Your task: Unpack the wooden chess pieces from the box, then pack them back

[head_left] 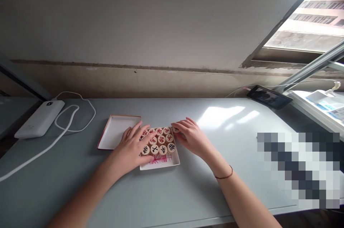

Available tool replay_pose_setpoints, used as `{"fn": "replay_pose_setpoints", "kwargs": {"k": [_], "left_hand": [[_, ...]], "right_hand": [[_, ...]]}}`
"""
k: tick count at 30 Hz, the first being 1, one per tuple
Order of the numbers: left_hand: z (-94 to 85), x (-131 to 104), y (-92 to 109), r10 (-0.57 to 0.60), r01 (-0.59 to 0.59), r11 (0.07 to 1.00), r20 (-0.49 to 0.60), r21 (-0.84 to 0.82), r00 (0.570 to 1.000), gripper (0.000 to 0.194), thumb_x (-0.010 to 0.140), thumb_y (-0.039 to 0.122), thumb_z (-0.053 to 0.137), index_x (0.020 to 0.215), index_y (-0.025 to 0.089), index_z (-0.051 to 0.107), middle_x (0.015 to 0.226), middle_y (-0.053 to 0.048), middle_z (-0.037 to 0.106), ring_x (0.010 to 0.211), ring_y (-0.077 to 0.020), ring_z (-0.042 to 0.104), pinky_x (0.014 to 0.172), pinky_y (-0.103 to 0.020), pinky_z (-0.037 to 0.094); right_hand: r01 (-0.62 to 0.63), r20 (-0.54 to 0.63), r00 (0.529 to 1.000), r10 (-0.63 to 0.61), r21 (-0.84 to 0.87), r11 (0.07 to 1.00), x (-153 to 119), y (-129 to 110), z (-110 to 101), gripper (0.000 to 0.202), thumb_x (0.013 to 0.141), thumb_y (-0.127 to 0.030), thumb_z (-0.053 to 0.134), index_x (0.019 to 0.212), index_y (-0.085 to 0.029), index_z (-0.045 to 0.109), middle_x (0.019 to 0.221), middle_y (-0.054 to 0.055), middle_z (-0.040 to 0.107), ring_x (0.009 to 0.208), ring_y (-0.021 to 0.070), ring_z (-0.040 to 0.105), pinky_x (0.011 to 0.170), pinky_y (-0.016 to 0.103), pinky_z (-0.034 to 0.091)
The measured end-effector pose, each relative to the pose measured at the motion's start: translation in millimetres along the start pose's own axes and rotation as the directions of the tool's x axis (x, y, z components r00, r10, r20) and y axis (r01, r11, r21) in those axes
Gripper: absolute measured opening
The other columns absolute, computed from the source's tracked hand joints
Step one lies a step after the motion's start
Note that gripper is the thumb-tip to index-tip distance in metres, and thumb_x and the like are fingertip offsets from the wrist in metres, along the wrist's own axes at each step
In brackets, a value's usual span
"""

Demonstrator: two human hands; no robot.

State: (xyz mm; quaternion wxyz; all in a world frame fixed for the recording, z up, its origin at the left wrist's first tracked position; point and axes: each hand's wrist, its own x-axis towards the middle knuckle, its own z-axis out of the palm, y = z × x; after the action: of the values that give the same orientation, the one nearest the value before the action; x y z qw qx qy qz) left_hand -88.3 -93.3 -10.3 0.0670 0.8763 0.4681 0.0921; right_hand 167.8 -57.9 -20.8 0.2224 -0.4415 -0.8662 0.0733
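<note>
Near the centre of the frame, the right hand point(193, 138) grasps a round piece point(176, 129) by its edge at the box's upper right corner; a light pinch with the piece level would suit. The left hand point(128, 151) is spread and unclenched over the box's left side, thumb reaching in; gentle pressure there should steady the box point(160, 166) without skewing the rows. Inside, marked pieces point(162, 150) sit face up above a bare strip. Left of it, a shallow tray point(119, 127) lies on the surface point(172, 195).
</note>
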Motion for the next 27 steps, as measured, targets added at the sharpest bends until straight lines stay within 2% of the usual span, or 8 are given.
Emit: {"fn": "replay_pose_setpoints", "kwargs": {"k": [3, 5, 8, 12, 15, 19, 23, 27], "left_hand": [[-4.5, 3, 6, 0.055, -0.058, 0.998, -0.176, -0.014, 0.983, 0.055, 0.081, 0.044, 0.066, 0.131, 0.028, 0.05, 0.141, -0.012, 0.043, 0.134, -0.0362, 0.033, 0.104, -0.059, 0.036], [-8.3, 6, 15, 0.084, -0.106, 0.992, -0.281, -0.062, 0.956, 0.047, 0.087, 0.039, 0.061, 0.131, 0.027, 0.05, 0.135, -0.011, 0.049, 0.127, -0.031, 0.043, 0.101, -0.052, 0.042], [-12.2, 8, 29, 0.119, -0.185, 0.972, -0.383, -0.142, 0.916, 0.044, 0.09, 0.033, 0.057, 0.132, 0.025, 0.047, 0.12, -0.009, 0.059, 0.111, -0.0231, 0.057, 0.093, -0.04, 0.051], [-17.3, 9, 39, 0.149, -0.251, 0.949, -0.432, -0.189, 0.889, 0.032, 0.093, 0.03, 0.052, 0.125, 0.024, 0.05, 0.111, -0.006, 0.065, 0.104, -0.0196, 0.062, 0.092, -0.036, 0.051], [-27.4, 6, 34, 0.136, -0.235, 0.936, -0.343, -0.264, 0.929, 0.024, 0.092, 0.027, 0.053, 0.116, 0.023, 0.053, 0.108, -0.004, 0.066, 0.101, -0.0176, 0.062, 0.09, -0.032, 0.05], [-45.5, -5, 22, 0.041, -0.045, 0.908, -0.019, -0.416, 0.999, 0.008, 0.087, 0.015, 0.055, 0.086, 0.023, 0.056, 0.103, 0.001, 0.062, 0.095, -0.0141, 0.061, 0.079, -0.023, 0.049], [-54.0, -12, 22, 0.001, 0.122, 0.879, 0.259, -0.461, 0.966, 0.015, 0.079, 0.008, 0.052, 0.074, 0.022, 0.053, 0.097, 0.005, 0.06, 0.08, -0.0105, 0.06, 0.068, -0.019, 0.046], [-48.3, -11, 31, 0.031, 0.1, 0.901, 0.29, -0.423, 0.956, 0.02, 0.076, 0.002, 0.05, 0.072, 0.021, 0.055, 0.085, 0.004, 0.06, 0.079, -0.012, 0.057, 0.071, -0.022, 0.044]], "right_hand": [[-0.015, -0.171, 0.985, 0.038, 0.133, 0.991, -2, -9, -8, 0.025, 0.089, -0.019, 0.054, 0.112, -0.021, 0.061, 0.103, 0.008, 0.068, 0.094, 0.0223, 0.062, 0.096, 0.05, 0.045], [-0.059, -0.219, 0.967, 0.129, 0.299, 0.952, -4, -22, -12, 0.024, 0.088, -0.024, 0.058, 0.112, -0.022, 0.061, 0.104, 0.008, 0.068, 0.094, 0.021, 0.062, 0.087, 0.042, 0.051], [-0.142, -0.105, 0.965, 0.242, 0.567, 0.811, -6, -48, -15, 0.026, 0.083, -0.031, 0.066, 0.108, -0.023, 0.064, 0.1, 0.005, 0.07, 0.089, 0.0183, 0.065, 0.077, 0.034, 0.055], [-0.191, 0.046, 0.966, 0.255, 0.791, 0.582, -7, -68, -13, 0.029, 0.08, -0.037, 0.069, 0.104, -0.021, 0.066, 0.093, 0.004, 0.071, 0.086, 0.017, 0.066, 0.078, 0.031, 0.055], [-0.221, 0.077, 0.96, 0.268, 0.799, 0.56, -8, -69, -11, 0.031, 0.081, -0.038, 0.068, 0.106, -0.021, 0.065, 0.093, 0.005, 0.07, 0.085, 0.0167, 0.064, 0.077, 0.031, 0.055], [-0.218, 0.06, 0.965, 0.254, 0.72, 0.659, -10, -64, -11, 0.031, 0.084, -0.04, 0.064, 0.107, -0.021, 0.064, 0.092, 0.005, 0.068, 0.081, 0.0153, 0.061, 0.07, 0.028, 0.053], [-0.182, 0.063, 0.98, 0.187, 0.656, 0.733, -10, -64, -12, 0.03, 0.086, -0.041, 0.061, 0.108, -0.02, 0.063, 0.089, 0.004, 0.067, 0.079, 0.0146, 0.061, 0.068, 0.027, 0.053], [-0.174, 0.086, 0.984, 0.153, 0.601, 0.78, -9, -67, -13, 0.028, 0.086, -0.038, 0.061, 0.107, -0.019, 0.062, 0.09, 0.005, 0.068, 0.081, 0.016, 0.062, 0.07, 0.029, 0.053]]}}
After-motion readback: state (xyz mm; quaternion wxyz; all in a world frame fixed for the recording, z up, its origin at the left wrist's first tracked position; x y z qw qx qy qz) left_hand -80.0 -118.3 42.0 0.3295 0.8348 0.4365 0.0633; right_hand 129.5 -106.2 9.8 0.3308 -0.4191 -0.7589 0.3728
